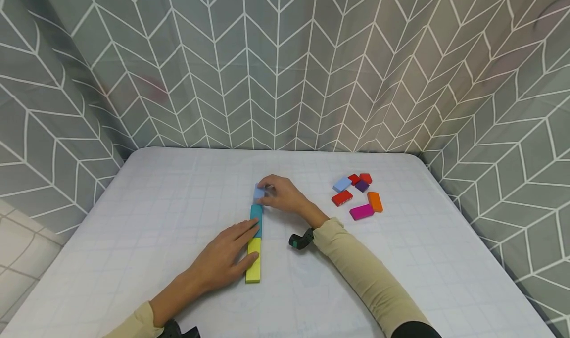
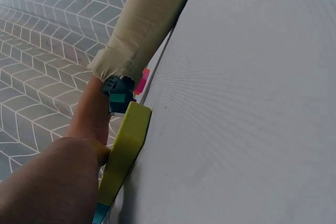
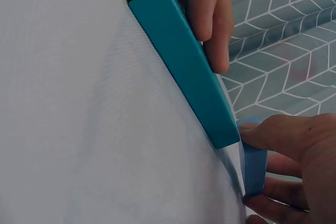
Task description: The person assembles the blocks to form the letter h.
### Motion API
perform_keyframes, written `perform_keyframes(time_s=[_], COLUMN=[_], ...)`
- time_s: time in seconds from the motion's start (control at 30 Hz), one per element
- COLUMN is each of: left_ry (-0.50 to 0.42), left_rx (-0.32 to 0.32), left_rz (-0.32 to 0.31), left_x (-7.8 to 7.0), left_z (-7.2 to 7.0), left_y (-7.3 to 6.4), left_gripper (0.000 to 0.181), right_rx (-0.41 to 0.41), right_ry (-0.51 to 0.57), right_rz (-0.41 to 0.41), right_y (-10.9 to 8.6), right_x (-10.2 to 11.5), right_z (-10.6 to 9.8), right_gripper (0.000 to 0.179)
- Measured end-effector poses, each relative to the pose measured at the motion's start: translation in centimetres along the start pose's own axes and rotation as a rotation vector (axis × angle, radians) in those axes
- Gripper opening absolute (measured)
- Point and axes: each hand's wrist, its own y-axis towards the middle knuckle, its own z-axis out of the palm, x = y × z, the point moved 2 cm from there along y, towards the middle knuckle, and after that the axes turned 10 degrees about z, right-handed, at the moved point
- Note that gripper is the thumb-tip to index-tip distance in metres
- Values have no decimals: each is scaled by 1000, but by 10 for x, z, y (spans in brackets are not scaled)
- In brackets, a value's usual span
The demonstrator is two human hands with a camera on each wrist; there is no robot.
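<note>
A yellow block point(image 1: 253, 274) and a teal block point(image 1: 256, 213) lie end to end in a line on the white table. My left hand point(image 1: 222, 260) rests on them, its fingers extended over the teal block and its thumb on the yellow one. Beyond the teal block's far end, my right hand point(image 1: 286, 195) pinches a light blue block point(image 1: 259, 192) between thumb and fingers. In the right wrist view, the light blue block point(image 3: 254, 170) is at the end of the teal block point(image 3: 184, 72), slightly out of line with it; whether they touch is unclear.
Right of the hands lies a loose group of blocks: another light blue block point(image 1: 342, 184), a red block point(image 1: 342, 198), two smaller red pieces, a purple block point(image 1: 362, 185), an orange block point(image 1: 375, 202) and a magenta block point(image 1: 361, 212). A patterned curtain point(image 1: 276, 71) hangs behind the table.
</note>
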Motion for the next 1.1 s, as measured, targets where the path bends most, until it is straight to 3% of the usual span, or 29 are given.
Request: perform_keyframes(time_s=[0.53, 1.1], left_ry=[12, 25], left_rx=[-7, 4], left_rz=[11, 4], left_x=[-1, -1], left_z=[0, 2], left_y=[0, 1], left_gripper=[63, 63], right_rx=[44, 36], right_ry=[-7, -19], right_rz=[-21, -66], right_y=[0, -2], right_x=[0, -3], right_z=[3, 3], right_gripper=[36, 33])
